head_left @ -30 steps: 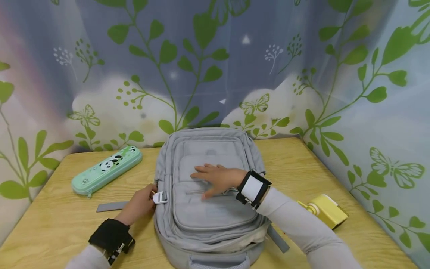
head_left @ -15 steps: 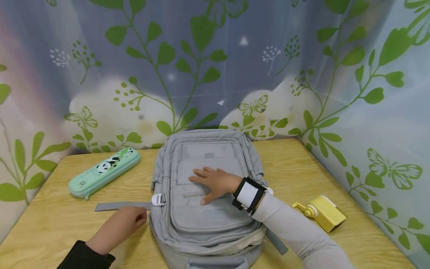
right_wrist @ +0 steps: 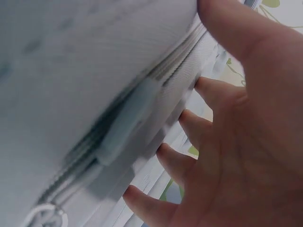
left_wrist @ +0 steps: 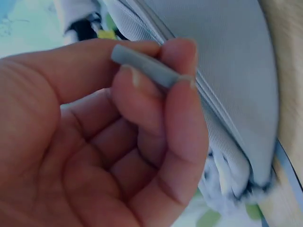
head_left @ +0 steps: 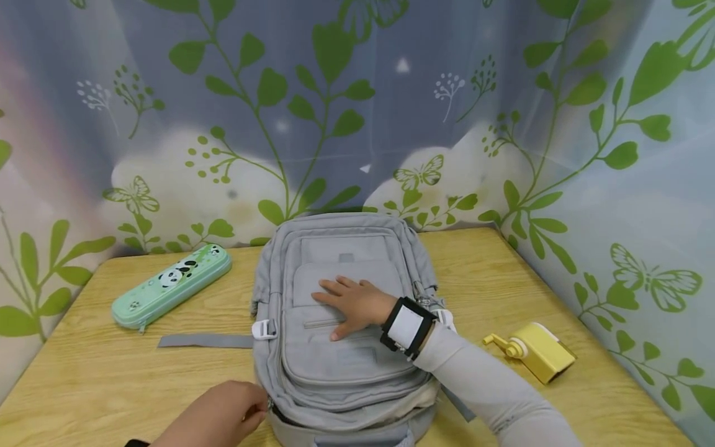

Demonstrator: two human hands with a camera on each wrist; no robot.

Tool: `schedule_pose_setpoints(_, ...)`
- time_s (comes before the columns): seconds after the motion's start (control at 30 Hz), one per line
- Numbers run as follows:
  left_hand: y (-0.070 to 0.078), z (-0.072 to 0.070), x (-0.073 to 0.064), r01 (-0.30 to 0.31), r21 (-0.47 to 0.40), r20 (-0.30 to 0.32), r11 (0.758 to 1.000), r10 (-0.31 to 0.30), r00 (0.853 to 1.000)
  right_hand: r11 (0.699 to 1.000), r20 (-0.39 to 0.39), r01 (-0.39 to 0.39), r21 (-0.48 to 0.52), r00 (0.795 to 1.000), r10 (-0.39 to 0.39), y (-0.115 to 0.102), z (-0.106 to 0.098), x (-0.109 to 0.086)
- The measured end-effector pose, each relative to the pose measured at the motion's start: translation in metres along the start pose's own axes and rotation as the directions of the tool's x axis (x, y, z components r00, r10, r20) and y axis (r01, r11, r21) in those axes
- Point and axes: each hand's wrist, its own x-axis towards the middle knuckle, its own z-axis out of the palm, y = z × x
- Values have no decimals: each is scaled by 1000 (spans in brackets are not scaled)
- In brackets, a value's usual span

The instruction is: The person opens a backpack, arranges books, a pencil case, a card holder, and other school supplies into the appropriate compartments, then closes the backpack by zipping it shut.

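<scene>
Backpack — left hand has dropped below strap, pinching zipper pull; zipping seems underway — right hand splayed, gripping nothing.

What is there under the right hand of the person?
The front of the grey backpack lies under the right hand. The right wrist view shows a zipper pull there; in the head view, it is covered.

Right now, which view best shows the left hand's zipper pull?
Left wrist: the gray zipper pull is close up, pinched in the left hand. Head: can't make it out. Right wrist: absent; a different zipper pull shows.
</scene>
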Motion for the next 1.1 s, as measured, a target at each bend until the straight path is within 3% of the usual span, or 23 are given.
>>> schedule_pose_setpoints(0.17,18,5,6,-113,-78,-4,990,113,994,1000,-11,-16,-21,1000,16,-2,2,0)
schedule_pose_setpoints(0.23,22,6,8,-123,-114,-2,986,123,992,999,-10,-22,-23,1000,21,-3,2,1)
schedule_pose_setpoints(0.3,22,7,8,-114,-114,-11,987,114,993,1000,-5,-25,-16,1000,25,-4,1,1)
schedule_pose_setpoints(0.4,18,5,6,-49,-97,-12,994,48,999,999,9,-12,37,1000,12,-7,-4,-3)
schedule_pose_setpoints(0.5,9,0,-1,2,-124,12,992,-1,1000,990,-10,92,106,996,-91,-21,-12,-14)
schedule_pose_setpoints(0.57,1,-4,-5,15,-203,41,979,-7,999,962,-10,202,185,979,-204,-37,-19,-23)
schedule_pose_setpoints(0.63,-6,-9,-7,9,-305,74,952,14,997,919,12,311,244,946,-324,-57,-22,-29)
schedule_pose_setpoints(0.7,-10,-13,-8,-6,-397,94,918,48,994,880,51,374,292,913,-405,-75,-21,-33)
schedule_pose_setpoints(0.77,-12,-15,-7,-18,-461,102,887,73,992,866,80,409,289,891,-447,-88,-14,-32)
schedule_pose_setpoints(0.83,-13,-15,-7,-12,-497,104,867,73,992,870,83,423,255,886,-455,-95,-6,-29)
schedule_pose_setpoints(0.97,-17,-16,-6,-16,-518,105,855,82,991,885,23,425,193,899,-437,-101,5,-27)
schedule_pose_setpoints(1.1,-32,-24,-6,-8,-569,120,822,93,988,883,-27,429,190,901,-432,-104,8,-31)
